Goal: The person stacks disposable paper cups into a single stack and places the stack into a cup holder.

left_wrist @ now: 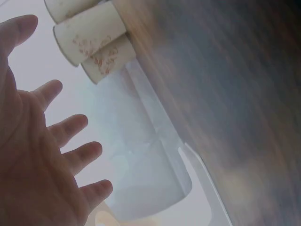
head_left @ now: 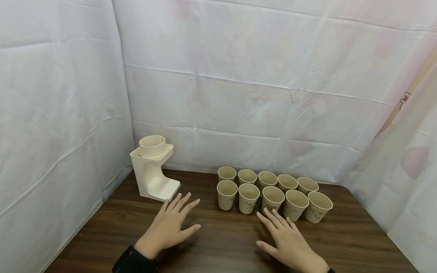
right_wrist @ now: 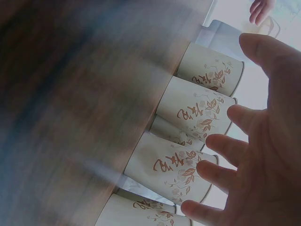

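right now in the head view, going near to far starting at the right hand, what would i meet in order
Right hand → front row of five cups → back row of five cups → pale hanging cloth at the back.

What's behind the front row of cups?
A back row of five upright cups, rims visible, with pale fabric beyond. The front row covers most of their lower sides.

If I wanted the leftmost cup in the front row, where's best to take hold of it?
The cup is probably best gripped round its outer wall, below the rim, from the front left: it stands upright, tapers downward, and has neighbours only behind and to its right.
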The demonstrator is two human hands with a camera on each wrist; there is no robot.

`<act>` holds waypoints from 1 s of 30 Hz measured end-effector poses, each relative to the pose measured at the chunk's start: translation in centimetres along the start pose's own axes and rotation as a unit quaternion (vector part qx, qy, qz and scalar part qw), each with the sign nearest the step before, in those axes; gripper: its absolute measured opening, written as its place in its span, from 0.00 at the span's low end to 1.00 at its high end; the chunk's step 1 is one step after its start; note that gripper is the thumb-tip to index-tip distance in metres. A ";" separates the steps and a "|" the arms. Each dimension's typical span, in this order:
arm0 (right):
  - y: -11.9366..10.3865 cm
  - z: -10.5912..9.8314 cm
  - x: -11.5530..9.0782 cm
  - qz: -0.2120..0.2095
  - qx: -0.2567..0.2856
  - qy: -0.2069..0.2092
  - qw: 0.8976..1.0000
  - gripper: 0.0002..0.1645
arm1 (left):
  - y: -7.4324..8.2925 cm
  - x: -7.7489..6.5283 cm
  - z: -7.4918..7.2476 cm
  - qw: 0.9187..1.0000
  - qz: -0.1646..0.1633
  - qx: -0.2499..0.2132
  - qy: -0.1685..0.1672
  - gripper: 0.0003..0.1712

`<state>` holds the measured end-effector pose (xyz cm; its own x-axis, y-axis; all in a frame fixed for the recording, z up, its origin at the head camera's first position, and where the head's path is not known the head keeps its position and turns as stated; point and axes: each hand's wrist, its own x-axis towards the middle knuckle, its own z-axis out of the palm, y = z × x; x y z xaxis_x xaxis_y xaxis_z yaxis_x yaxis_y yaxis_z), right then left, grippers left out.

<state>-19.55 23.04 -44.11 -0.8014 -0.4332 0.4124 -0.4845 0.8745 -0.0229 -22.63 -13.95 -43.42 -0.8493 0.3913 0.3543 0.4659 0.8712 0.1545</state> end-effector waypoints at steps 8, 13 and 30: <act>0.0 0.1 0.2 -0.011 0.000 0.017 1.000 0.45 | -2.1 0.1 -0.8 1.000 -0.018 -0.008 0.020 0.41; 0.1 0.0 0.2 -0.003 0.004 0.013 1.000 0.44 | -4.1 0.1 -1.6 0.999 -0.041 -0.019 0.028 0.42; 2.1 -0.4 -0.4 0.000 0.084 0.025 0.996 0.37 | -9.9 -1.0 -5.0 0.990 -0.102 -0.051 0.081 0.42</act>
<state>-20.10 25.14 -43.99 -0.7850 -0.4183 0.4569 -0.5398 0.8237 -0.1735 -25.17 -24.42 -40.66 -0.8810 0.1500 0.4487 0.3181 0.8898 0.3271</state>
